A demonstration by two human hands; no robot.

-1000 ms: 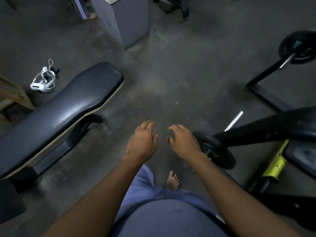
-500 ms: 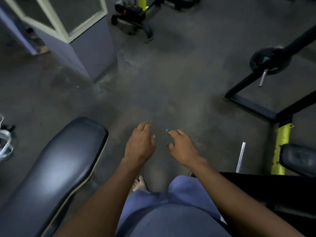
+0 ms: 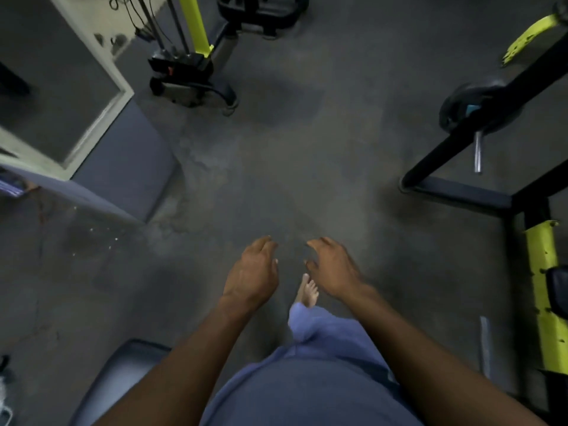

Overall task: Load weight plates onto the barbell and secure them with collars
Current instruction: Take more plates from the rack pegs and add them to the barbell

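Observation:
My left hand (image 3: 253,272) and my right hand (image 3: 333,269) hang side by side over bare grey floor, both empty with fingers loosely spread. A black weight plate (image 3: 461,113) sits on a steel bar end (image 3: 477,152) at the right, behind a black rack beam. A second bare steel bar end (image 3: 485,345) pokes out low at the right edge. Neither hand touches plate or bar. No collar is visible.
A black and yellow rack frame (image 3: 536,272) stands at the right. A grey pillar with a framed panel (image 3: 101,139) is at the left. A yellow-posted cable machine (image 3: 190,72) stands at the back. A dark bench pad (image 3: 123,379) lies bottom left. My bare foot (image 3: 307,292) steps forward.
The view has moved forward and tilted up: the bench has slid down and left, the pillar and cable machine have come closer. Both hands stay empty and together.

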